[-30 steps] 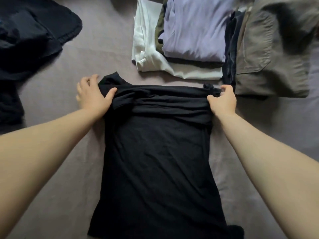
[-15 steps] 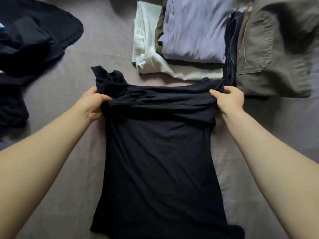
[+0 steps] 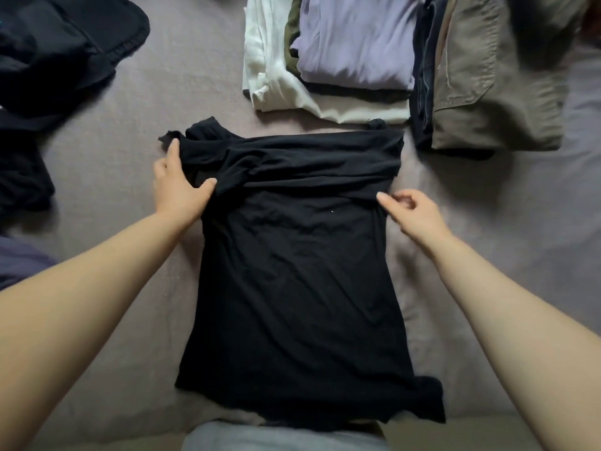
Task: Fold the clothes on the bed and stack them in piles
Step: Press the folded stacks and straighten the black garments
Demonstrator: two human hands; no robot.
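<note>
A black shirt (image 3: 292, 271) lies flat in the middle of the bed, its top part folded down in a band across the chest. My left hand (image 3: 180, 187) rests against the shirt's upper left edge, fingers straight along the tucked sleeve and thumb on top of the folded band. My right hand (image 3: 413, 211) hovers at the shirt's right edge below the band, fingers loosely curled, holding nothing, with one fingertip touching the cloth. Beyond the shirt stand a folded pile with a lavender top (image 3: 354, 37) over white and olive pieces, and a pile topped by khaki trousers (image 3: 487, 92).
A heap of unfolded dark clothes (image 3: 65, 50) covers the far left of the mauve-grey sheet (image 3: 201, 86). A blue-grey cloth (image 3: 19, 262) shows at the left edge. A dark navy piece (image 3: 422, 76) lies between the two piles.
My right hand has let go of the shirt's top right corner and drawn back toward me. My left hand has loosened its grip and now lies with straight fingers along the tucked-in left sleeve.
</note>
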